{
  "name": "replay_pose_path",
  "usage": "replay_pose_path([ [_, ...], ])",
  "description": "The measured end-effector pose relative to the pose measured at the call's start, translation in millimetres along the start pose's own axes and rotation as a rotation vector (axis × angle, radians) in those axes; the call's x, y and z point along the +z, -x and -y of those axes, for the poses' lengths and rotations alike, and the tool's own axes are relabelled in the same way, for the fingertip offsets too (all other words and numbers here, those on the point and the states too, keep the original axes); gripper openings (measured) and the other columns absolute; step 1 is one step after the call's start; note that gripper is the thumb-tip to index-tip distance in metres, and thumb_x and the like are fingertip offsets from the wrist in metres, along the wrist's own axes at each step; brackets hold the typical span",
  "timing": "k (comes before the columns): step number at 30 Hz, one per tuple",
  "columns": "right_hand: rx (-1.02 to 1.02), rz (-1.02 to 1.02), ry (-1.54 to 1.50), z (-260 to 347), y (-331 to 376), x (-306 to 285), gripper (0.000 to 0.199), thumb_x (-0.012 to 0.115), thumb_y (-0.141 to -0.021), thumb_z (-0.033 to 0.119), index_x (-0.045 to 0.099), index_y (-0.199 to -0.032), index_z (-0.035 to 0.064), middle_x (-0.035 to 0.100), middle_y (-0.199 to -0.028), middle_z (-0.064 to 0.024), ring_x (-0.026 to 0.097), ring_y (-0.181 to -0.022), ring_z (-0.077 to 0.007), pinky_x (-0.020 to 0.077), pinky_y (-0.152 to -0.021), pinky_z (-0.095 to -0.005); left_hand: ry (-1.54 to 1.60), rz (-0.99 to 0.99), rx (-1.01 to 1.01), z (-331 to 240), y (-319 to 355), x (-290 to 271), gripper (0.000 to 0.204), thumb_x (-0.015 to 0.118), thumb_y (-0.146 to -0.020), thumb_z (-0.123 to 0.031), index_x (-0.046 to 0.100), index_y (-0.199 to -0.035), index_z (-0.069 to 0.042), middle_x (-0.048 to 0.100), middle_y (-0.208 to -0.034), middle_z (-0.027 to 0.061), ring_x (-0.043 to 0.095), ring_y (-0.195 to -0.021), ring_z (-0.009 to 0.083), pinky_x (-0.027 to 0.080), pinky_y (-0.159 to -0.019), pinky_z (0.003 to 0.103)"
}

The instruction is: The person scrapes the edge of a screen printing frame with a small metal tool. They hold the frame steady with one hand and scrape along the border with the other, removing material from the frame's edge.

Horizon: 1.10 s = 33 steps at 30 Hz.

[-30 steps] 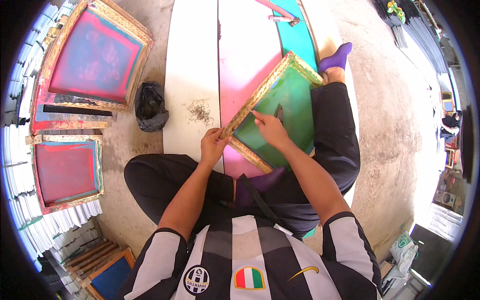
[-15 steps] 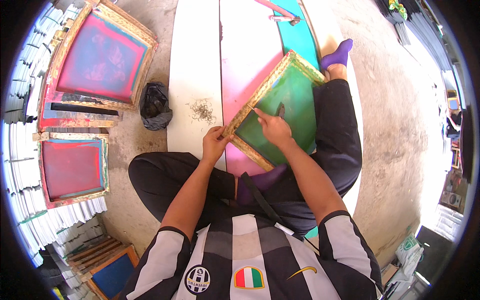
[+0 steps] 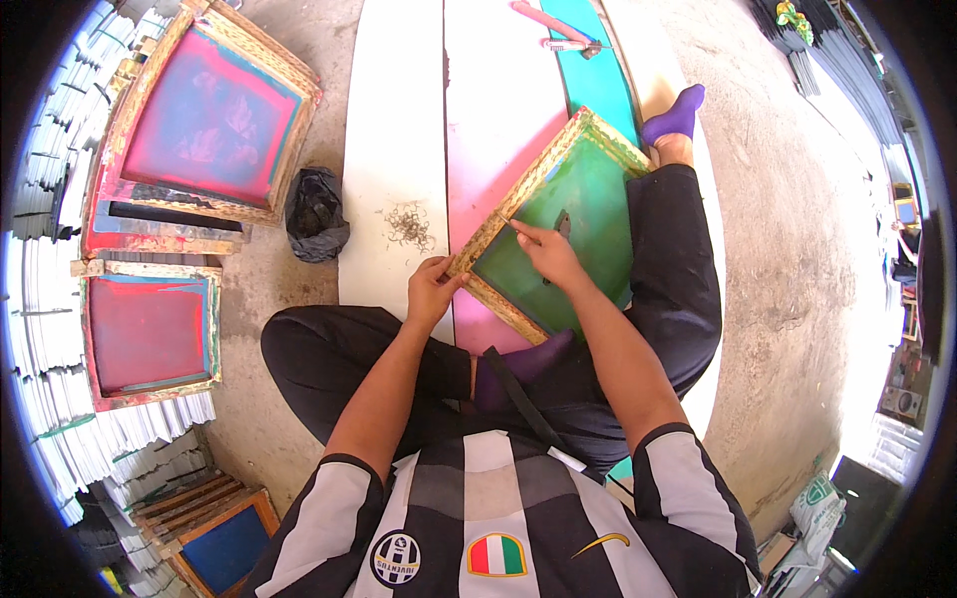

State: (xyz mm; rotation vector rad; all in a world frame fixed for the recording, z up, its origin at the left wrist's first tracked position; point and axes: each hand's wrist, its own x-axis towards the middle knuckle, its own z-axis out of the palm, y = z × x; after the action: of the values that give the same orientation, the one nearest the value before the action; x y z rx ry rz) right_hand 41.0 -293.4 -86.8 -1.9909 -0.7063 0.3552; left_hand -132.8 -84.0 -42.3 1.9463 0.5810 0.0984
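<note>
A wooden printing frame with green mesh [image 3: 583,204] rests tilted across my lap and the board in front of me. My left hand [image 3: 431,291] grips the frame's near corner at its wooden edge. My right hand [image 3: 546,255] lies on the green mesh, holding a thin dark tool whose tip points at the frame's inner edge. A small pile of bent metal bits [image 3: 407,223] sits on the white board [image 3: 384,120] just left of the frame.
A pink board [image 3: 498,110] and a teal board [image 3: 588,75] lie ahead, with a tool [image 3: 568,44] on them. A black rag [image 3: 316,214] is on the concrete. Red and blue mesh frames [image 3: 204,115] [image 3: 148,331] and white stacks [image 3: 50,299] stand at the left.
My right hand has slid a little nearer along the frame's inner edge. My left hand keeps its hold on the corner.
</note>
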Motion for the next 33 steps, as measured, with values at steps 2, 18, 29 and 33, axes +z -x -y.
replay_pose_path([
  [2, 0.621, 0.202, -0.440, 35, -12, -17, 0.041, 0.054, -0.106, 0.034, 0.057, -0.145, 0.0218, 0.069, -0.091, -0.0085, 0.062, -0.067, -0.0179, 0.0511, -0.065, -0.0335, -0.003, -0.004, -0.022, 4, 2, -5, 0.056, 0.084, -0.083, -0.028, 0.068, -0.127, 0.002, 0.068, -0.120, 0.0192, 0.069, -0.100, 0.0254, 0.055, -0.088, 0.034],
  [18, 0.397, 0.186, 0.439, 98, 9, -22, 0.037, 0.053, -0.102, 0.037, 0.060, -0.138, 0.0348, 0.073, -0.103, -0.0214, 0.069, -0.098, -0.0434, 0.0552, -0.088, -0.0551, 0.039, -0.008, 0.002, 7, 0, -3, 0.055, 0.084, -0.083, -0.028, 0.069, -0.125, 0.003, 0.068, -0.120, 0.0186, 0.069, -0.098, 0.0239, 0.055, -0.086, 0.034],
  [29, 0.501, 0.341, 0.549, 142, -11, -17, 0.043, 0.047, -0.103, 0.026, 0.056, -0.144, 0.0188, 0.071, -0.113, -0.0220, 0.069, -0.102, -0.0429, 0.0547, -0.089, -0.0533, 0.051, 0.015, -0.009, 6, 0, -2, 0.054, 0.085, -0.083, -0.025, 0.068, -0.125, 0.004, 0.068, -0.118, 0.0176, 0.068, -0.095, 0.0235, 0.055, -0.085, 0.033],
  [33, 0.186, 0.176, 0.072, 65, 1, -21, 0.045, 0.051, -0.103, 0.031, 0.055, -0.145, 0.0179, 0.071, -0.114, -0.0216, 0.068, -0.104, -0.0435, 0.0538, -0.091, -0.0524, 0.013, -0.037, 0.085, 16, -5, 4, 0.053, 0.086, -0.080, -0.020, 0.069, -0.124, 0.004, 0.068, -0.115, 0.0168, 0.068, -0.084, 0.0188, 0.056, -0.076, 0.029],
])
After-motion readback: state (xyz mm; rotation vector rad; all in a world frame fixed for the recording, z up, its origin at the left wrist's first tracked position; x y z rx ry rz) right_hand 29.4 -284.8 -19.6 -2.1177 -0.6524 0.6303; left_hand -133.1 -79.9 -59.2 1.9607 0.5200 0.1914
